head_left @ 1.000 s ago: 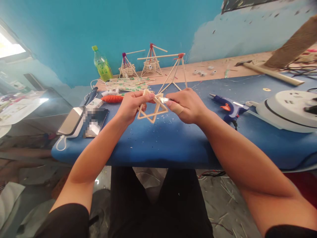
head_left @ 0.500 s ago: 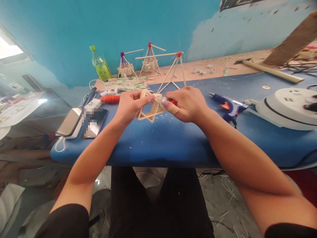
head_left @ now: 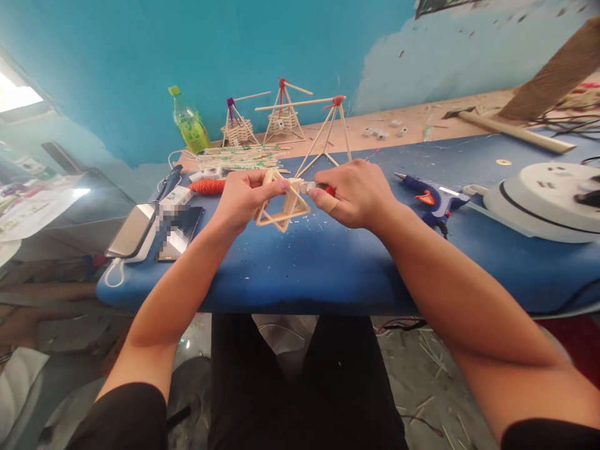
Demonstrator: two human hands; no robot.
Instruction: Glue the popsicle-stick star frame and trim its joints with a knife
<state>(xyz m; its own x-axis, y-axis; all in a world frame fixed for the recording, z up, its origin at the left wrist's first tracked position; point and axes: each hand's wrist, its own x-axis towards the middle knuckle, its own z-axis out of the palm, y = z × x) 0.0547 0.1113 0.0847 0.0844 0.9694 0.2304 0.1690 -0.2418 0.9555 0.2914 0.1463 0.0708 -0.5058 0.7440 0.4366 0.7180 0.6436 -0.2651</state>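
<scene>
Stick frame (head_left: 290, 204), star-shaped, is held above the blue table (head_left: 300, 275). The left hand (head_left: 246, 195) pinches its upper left part between thumb and fingers. The right hand (head_left: 354, 194) grips a small tool (head_left: 330, 190) with a red handle, its metal end just beside the frame's upper right corner; whether they touch is unclear. Beyond stand 3 stick pyramids (head_left: 338, 100), with a bottle (head_left: 193, 129) near the leftmost.

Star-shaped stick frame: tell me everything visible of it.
The star-shaped stick frame is of pale, wood-looking sticks, layered as crossing triangles around an open middle. It is held tilted over the blue table, its upper left pinched in the left grip. The metal end of a tool in the right grip sits at its upper right; whether they touch is unclear.
</scene>
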